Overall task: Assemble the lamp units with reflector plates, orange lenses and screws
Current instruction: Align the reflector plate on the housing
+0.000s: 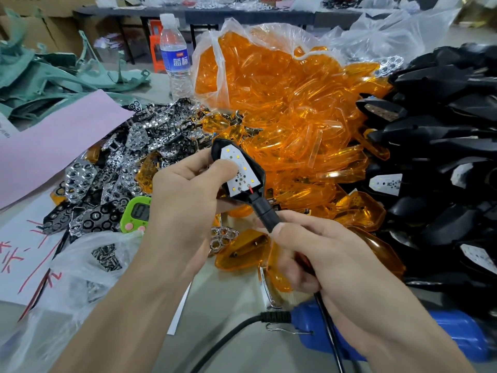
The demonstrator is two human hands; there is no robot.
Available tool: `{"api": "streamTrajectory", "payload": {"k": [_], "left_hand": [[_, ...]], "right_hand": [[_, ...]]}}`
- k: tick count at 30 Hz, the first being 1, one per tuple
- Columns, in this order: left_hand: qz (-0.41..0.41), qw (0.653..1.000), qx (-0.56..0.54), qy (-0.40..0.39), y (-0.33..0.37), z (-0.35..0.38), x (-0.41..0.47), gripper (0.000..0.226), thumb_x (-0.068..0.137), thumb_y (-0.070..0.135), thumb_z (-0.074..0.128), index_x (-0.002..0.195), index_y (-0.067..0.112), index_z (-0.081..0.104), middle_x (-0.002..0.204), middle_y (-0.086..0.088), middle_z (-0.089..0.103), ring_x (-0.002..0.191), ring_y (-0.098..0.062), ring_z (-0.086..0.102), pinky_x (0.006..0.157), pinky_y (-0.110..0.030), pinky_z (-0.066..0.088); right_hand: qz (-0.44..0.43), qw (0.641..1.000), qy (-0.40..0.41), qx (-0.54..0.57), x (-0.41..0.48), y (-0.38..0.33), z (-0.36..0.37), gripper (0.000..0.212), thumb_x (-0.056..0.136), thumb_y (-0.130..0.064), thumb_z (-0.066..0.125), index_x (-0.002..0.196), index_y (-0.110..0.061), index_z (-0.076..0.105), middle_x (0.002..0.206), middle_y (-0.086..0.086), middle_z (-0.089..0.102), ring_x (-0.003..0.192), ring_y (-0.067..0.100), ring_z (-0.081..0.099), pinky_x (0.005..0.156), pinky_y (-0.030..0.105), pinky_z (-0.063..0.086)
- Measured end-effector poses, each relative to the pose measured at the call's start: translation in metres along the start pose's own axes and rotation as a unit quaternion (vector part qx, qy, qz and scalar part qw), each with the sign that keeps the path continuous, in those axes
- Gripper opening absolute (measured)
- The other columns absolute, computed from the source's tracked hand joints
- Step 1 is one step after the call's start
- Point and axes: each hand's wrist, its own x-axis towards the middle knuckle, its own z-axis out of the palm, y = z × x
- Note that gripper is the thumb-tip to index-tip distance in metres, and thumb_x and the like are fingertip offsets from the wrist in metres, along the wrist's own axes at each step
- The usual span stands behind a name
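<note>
The lamp (242,168) is held above the counter's (228,305) middle, board up. The left hand (185,189) curls round its shell (218,149), thumb on the LED board (248,181); the right hand (317,254) pinches the stem (265,214). Likely light and rigid: grip shell and stem, sparing the thin red wire (250,188). Reflectors (139,146) lie toward the left edge, lenses (290,109) behind.

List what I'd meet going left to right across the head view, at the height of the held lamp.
Pink paper → reflector plates → lamp unit → orange lenses → black housings.
</note>
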Motion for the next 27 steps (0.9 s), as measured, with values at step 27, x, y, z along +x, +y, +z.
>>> {"api": "streamTrajectory", "payload": {"k": [27], "left_hand": [[0.031, 0.984, 0.065, -0.166, 0.005, 0.008, -0.021, 0.019, 0.080, 0.014, 0.065, 0.086, 0.016, 0.083, 0.080, -0.016, 0.077, 0.066, -0.024, 0.068, 0.056, -0.037, 0.057]], "right_hand": [[-0.103, 0.991, 0.083, -0.022, 0.001, 0.011, 0.019, 0.033, 0.091, -0.053, 0.048, 0.074, -0.030, 0.063, 0.054, 0.011, 0.058, 0.038, 0.019, 0.046, 0.038, 0.022, 0.032]]}}
